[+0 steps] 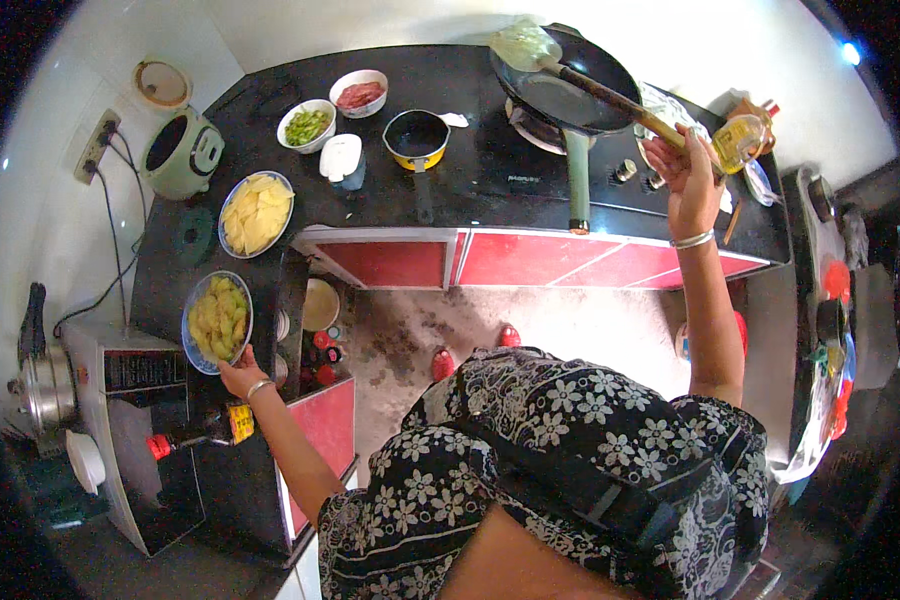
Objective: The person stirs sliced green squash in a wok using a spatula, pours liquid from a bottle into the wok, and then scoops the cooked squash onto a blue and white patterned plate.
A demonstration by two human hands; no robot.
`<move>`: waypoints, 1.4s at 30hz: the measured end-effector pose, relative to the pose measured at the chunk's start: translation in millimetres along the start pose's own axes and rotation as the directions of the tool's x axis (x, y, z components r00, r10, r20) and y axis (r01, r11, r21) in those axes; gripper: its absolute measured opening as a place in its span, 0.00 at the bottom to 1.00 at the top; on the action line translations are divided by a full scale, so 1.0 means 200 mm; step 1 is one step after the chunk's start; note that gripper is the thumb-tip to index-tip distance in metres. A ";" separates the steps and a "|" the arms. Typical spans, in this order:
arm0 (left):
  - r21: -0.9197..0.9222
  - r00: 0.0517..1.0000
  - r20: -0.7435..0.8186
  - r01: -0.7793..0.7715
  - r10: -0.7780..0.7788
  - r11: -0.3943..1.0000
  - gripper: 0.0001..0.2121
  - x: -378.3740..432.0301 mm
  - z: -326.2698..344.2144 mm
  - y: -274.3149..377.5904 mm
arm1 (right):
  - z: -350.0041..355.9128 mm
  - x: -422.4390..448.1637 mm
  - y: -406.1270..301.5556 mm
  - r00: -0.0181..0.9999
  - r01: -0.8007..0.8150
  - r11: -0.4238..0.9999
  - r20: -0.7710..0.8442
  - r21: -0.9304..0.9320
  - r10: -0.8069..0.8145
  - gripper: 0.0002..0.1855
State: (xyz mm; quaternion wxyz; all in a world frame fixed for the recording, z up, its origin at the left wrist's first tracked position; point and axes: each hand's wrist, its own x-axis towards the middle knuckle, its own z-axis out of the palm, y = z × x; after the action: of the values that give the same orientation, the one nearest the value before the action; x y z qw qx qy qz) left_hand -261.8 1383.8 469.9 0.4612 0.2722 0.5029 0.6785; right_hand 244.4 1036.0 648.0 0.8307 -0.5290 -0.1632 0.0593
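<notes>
My left hand (pixel 243 376) grips the near rim of a plate of cooked green vegetable pieces (pixel 220 318) at the left counter. Over at the stove, my right hand (pixel 687 180) holds a long-handled spatula by its wooden handle (pixel 607 95). The spatula's broad head (pixel 526 46) is above the left rim of a wok (pixel 570 97). That wok sits on a burner, its green handle (pixel 577 180) pointing towards me, and no food shows inside. Just beyond the green vegetables lies a plate of pale yellow slices (pixel 256 214).
Bowls of chopped green peppers (pixel 307 127) and raw meat (pixel 361 94) stand behind a white-lidded container (pixel 342 159). A small yellow saucepan (pixel 417 142) is left of the stove. An oil bottle (pixel 739 144) stands right; a red-capped bottle (pixel 229 425) and rice cooker (pixel 184 154) are left.
</notes>
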 end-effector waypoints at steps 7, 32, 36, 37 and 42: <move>0.249 0.980 0.051 -0.200 0.194 0.947 0.18 0.15 -0.11 -0.10 | -0.14 0.06 0.03 0.988 0.020 0.999 -0.150 -0.049 -0.027 0.14; 0.387 0.998 0.019 0.042 -0.054 0.921 0.17 0.54 -0.53 -0.33 | -0.26 0.05 0.05 0.973 -0.034 0.998 -0.229 -0.055 0.020 0.14; 0.286 0.994 -0.058 0.110 -0.097 0.952 0.16 0.42 -0.50 -0.20 | -0.26 0.07 0.07 0.980 -0.048 0.999 -0.195 -0.017 0.044 0.17; 0.277 0.993 -0.066 0.110 -0.095 0.954 0.16 0.40 -0.50 -0.17 | -0.26 0.07 0.06 0.979 -0.057 0.998 -0.199 -0.025 0.050 0.17; 0.201 0.992 -0.046 0.122 -0.115 0.972 0.15 0.25 -0.34 -0.07 | -0.27 0.08 -0.02 0.979 -0.052 0.998 -0.201 -0.039 0.043 0.17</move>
State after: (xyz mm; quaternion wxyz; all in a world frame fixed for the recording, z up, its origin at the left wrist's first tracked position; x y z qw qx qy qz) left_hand -335.7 1400.8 427.6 0.4618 0.2757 0.5928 0.5994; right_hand 277.0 993.0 634.6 0.8295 -0.5540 -0.0672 0.0220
